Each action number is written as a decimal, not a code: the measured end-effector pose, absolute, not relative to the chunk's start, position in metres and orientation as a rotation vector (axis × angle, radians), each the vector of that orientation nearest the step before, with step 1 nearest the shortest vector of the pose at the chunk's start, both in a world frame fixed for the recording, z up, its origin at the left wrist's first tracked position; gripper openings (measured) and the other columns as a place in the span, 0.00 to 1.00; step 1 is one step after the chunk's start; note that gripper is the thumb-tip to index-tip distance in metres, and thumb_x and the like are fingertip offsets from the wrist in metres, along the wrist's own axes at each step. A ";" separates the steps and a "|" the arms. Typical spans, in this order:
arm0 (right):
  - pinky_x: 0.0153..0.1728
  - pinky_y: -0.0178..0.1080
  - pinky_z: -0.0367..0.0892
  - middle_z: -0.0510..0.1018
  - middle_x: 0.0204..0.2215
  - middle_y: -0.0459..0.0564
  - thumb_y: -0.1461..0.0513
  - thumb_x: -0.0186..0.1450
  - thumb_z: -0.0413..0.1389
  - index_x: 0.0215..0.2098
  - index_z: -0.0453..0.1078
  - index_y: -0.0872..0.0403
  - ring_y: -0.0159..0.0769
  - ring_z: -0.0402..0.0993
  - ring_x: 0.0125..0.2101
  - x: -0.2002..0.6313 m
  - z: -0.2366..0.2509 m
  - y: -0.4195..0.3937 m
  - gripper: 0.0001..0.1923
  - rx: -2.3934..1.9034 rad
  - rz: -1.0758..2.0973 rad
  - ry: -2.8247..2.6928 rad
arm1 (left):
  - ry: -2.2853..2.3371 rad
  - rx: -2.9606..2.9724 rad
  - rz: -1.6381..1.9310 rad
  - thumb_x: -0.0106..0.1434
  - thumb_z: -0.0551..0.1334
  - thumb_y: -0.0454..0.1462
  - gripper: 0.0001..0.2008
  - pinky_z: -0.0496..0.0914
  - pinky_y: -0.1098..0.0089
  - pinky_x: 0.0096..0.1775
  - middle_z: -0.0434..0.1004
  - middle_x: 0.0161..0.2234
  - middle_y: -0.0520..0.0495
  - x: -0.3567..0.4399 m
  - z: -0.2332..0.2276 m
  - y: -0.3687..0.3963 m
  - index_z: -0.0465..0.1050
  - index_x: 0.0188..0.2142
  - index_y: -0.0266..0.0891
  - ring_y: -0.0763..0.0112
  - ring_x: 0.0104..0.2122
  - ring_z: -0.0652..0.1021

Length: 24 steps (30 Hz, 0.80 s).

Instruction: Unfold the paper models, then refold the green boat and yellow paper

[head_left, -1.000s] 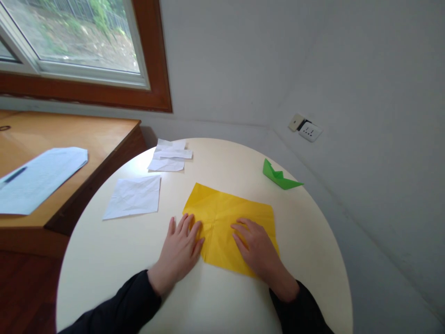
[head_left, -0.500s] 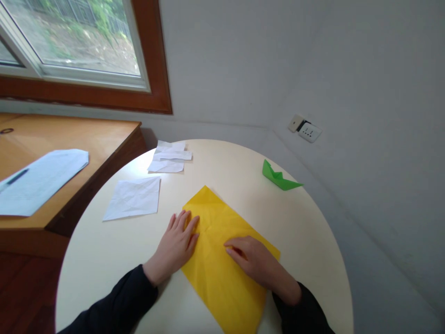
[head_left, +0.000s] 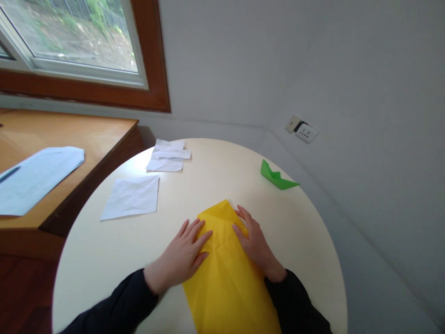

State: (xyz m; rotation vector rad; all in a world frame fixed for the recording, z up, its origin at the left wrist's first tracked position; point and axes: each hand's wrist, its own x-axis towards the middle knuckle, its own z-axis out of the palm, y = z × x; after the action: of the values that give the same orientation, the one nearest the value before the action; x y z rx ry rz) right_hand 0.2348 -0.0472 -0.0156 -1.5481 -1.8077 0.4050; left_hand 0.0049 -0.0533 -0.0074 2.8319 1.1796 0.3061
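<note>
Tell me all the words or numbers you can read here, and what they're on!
No text can be read.
Printed sheet on the wooden desk: lines of print, too small and blurred to read.
Wall socket: no legible marks.
Yellow paper, green paper boat, white papers: no writing visible.

On the round table [head_left: 104,260] right now: 1 yellow sheet [head_left: 229,287], 2 hands flat on it, left hand [head_left: 182,257] and right hand [head_left: 255,243]. 1 green paper boat [head_left: 277,176], 1 white sheet [head_left: 132,197], 1 small pile of white scraps [head_left: 168,155]. On the wooden desk [head_left: 86,134], 1 printed page [head_left: 31,178].
</note>
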 end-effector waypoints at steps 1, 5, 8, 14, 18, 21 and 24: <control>0.50 0.50 0.64 0.72 0.49 0.56 0.61 0.63 0.49 0.56 0.58 0.53 0.43 0.69 0.49 0.233 -0.015 -0.048 0.22 -1.539 0.406 -1.806 | 1.178 2.831 0.296 0.64 0.53 0.41 0.22 0.57 0.49 0.57 0.61 0.58 0.35 0.005 -0.007 -0.053 0.61 0.57 0.40 0.53 0.59 0.60; 0.46 0.48 0.66 0.77 0.39 0.52 0.63 0.62 0.50 0.48 0.66 0.53 0.41 0.73 0.41 0.226 -0.008 -0.050 0.15 -1.495 0.369 -1.810 | 1.194 2.825 0.278 0.64 0.53 0.40 0.22 0.57 0.49 0.56 0.59 0.59 0.33 0.005 -0.006 -0.054 0.60 0.58 0.40 0.53 0.61 0.58; 0.45 0.47 0.64 0.78 0.35 0.51 0.67 0.61 0.49 0.40 0.70 0.52 0.40 0.73 0.39 0.223 -0.005 -0.050 0.11 -1.416 0.342 -1.883 | 1.205 2.813 0.269 0.64 0.53 0.40 0.23 0.57 0.48 0.56 0.57 0.60 0.33 0.005 -0.006 -0.054 0.59 0.58 0.41 0.52 0.61 0.56; 0.44 0.47 0.64 0.79 0.35 0.50 0.70 0.59 0.49 0.34 0.71 0.52 0.39 0.74 0.39 0.224 -0.010 -0.048 0.11 -1.326 0.270 -1.981 | 1.232 2.761 0.259 0.64 0.53 0.41 0.23 0.55 0.47 0.57 0.55 0.61 0.33 0.005 -0.008 -0.054 0.59 0.58 0.42 0.51 0.62 0.54; 0.46 0.48 0.64 0.79 0.39 0.52 0.70 0.60 0.49 0.34 0.71 0.52 0.40 0.74 0.43 0.225 -0.013 -0.048 0.11 -1.250 0.249 -2.038 | 1.240 2.745 0.306 0.64 0.53 0.42 0.22 0.52 0.46 0.58 0.53 0.62 0.34 0.005 -0.010 -0.054 0.60 0.57 0.43 0.50 0.62 0.53; 0.47 0.49 0.64 0.79 0.42 0.53 0.70 0.60 0.48 0.34 0.71 0.53 0.41 0.73 0.45 0.225 -0.013 -0.049 0.11 -1.243 0.269 -2.085 | 1.259 2.741 0.306 0.64 0.53 0.42 0.21 0.49 0.42 0.57 0.54 0.62 0.35 0.005 -0.009 -0.054 0.61 0.56 0.44 0.49 0.62 0.54; 0.49 0.49 0.64 0.78 0.43 0.53 0.71 0.60 0.48 0.33 0.71 0.53 0.41 0.73 0.47 0.224 -0.013 -0.049 0.12 -1.269 0.322 -2.114 | 1.273 2.742 0.282 0.64 0.53 0.42 0.21 0.48 0.40 0.56 0.54 0.61 0.34 0.005 -0.008 -0.054 0.62 0.56 0.44 0.48 0.61 0.55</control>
State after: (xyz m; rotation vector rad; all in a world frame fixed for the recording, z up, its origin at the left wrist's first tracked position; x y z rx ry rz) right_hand 0.2242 -0.0492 -0.0135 -1.2693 -2.1142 0.3215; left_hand 0.0050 -0.0542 -0.0076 2.7425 1.2730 0.2823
